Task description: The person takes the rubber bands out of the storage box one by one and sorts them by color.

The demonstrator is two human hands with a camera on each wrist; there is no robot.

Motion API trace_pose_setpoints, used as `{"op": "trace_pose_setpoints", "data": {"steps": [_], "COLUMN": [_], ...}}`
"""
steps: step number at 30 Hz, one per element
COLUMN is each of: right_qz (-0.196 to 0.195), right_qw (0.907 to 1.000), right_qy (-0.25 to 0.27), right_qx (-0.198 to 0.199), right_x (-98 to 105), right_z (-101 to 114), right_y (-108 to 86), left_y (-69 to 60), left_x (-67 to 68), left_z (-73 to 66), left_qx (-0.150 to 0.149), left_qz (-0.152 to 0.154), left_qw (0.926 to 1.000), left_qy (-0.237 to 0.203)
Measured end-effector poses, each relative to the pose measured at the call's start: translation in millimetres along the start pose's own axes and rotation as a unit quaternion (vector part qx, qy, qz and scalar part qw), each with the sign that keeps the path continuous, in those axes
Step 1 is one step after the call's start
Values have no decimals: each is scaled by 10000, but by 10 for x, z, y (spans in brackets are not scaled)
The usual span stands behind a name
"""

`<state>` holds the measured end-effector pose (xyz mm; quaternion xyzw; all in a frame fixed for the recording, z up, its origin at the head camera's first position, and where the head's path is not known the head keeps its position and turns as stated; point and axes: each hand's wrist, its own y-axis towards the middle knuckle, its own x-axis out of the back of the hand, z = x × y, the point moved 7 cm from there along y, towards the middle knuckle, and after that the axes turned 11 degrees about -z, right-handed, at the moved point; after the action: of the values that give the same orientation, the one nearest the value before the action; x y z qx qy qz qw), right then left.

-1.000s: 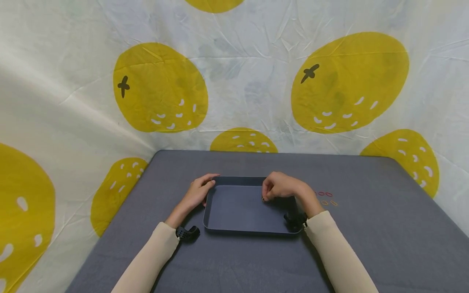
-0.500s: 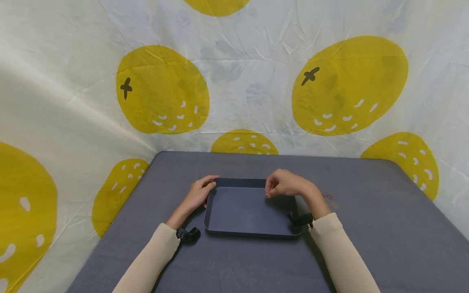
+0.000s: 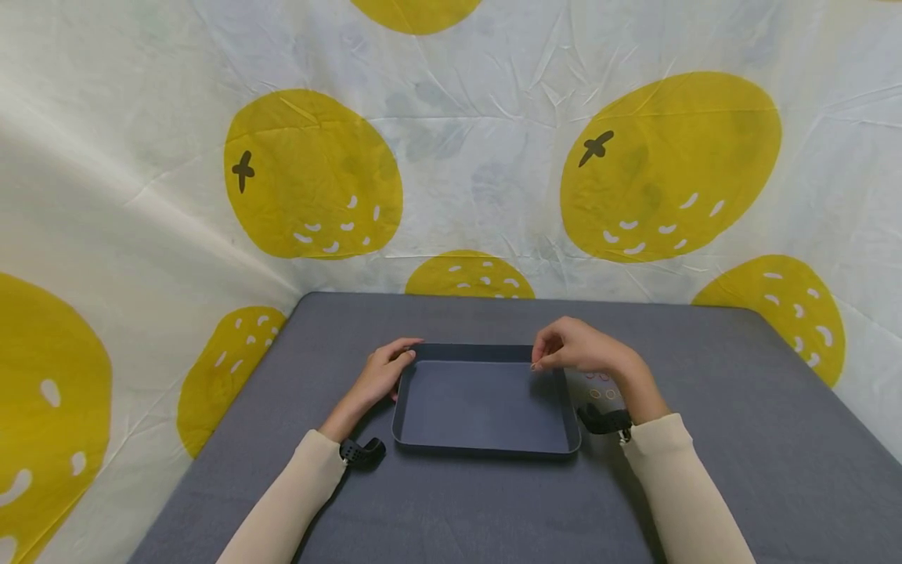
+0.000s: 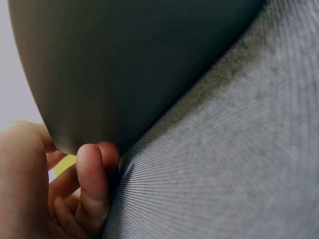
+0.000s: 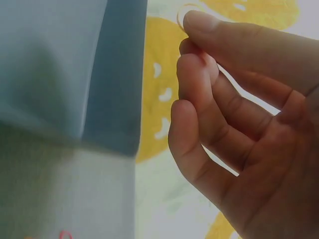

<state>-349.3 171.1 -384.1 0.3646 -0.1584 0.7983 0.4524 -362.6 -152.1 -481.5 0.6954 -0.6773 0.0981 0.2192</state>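
Observation:
A dark grey rectangular tray [image 3: 486, 403] lies on the table. My left hand [image 3: 384, 372] grips its far left corner; in the left wrist view the fingers [image 4: 90, 172] curl against the outer wall [image 4: 99, 74]. Over the tray's far right corner, my right hand [image 3: 581, 346] pinches a small yellowish rubber band [image 5: 180, 19] between thumb and fingertips, raised above the rim. Right of the tray, red rubber bands [image 3: 590, 375] and yellow-orange rubber bands [image 3: 595, 394] lie on the cloth, partly hidden by the right wrist and its camera.
Grey cloth covers the table [image 3: 451, 501]. Behind it and along the left hangs a white curtain [image 3: 479, 180] with large yellow fruit prints. A black wrist camera [image 3: 362, 452] sits on the left wrist, another camera [image 3: 604, 421] on the right.
My right hand has moved right and slightly up, from over the tray's inside to its far right corner, still pinching the rubber band. The left hand keeps its place.

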Motion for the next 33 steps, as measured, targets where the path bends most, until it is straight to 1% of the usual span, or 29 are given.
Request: {"op": "trace_pose_setpoints", "data": {"steps": [3,6,12,18,25,29,33], "right_qz": [-35,-74,-171,-205,-375,-488,-484], "right_qw": [10000,9997,9990,9980,9955,9941,9930], "right_qy": [-50,-103,-188,-47,-150,-208,-246], "right_qx": [-76,-224,-374,-602,-862,-944,-1050], "right_x": [78,159,323,451,598,671,699], "right_z": [-63,-139,-300,-533,-797,-939,-1082], "right_y": [-72,-166,-351,-559,-792,-888,-973], "left_y": [6,12,24,22,21,13,3], "left_x": [3,-2,2,1,7,6,10], "left_z": [-3,-3,5,21,21,18,24], "left_qx": [45,19,-3,16,-20,-35,-69], "left_qz": [11,45,69,114,94,100,96], "left_qw": [10000,10000,10000,9999,9999,9999,9999], "left_qy": [-11,9,-19,14,75,68,48]}}
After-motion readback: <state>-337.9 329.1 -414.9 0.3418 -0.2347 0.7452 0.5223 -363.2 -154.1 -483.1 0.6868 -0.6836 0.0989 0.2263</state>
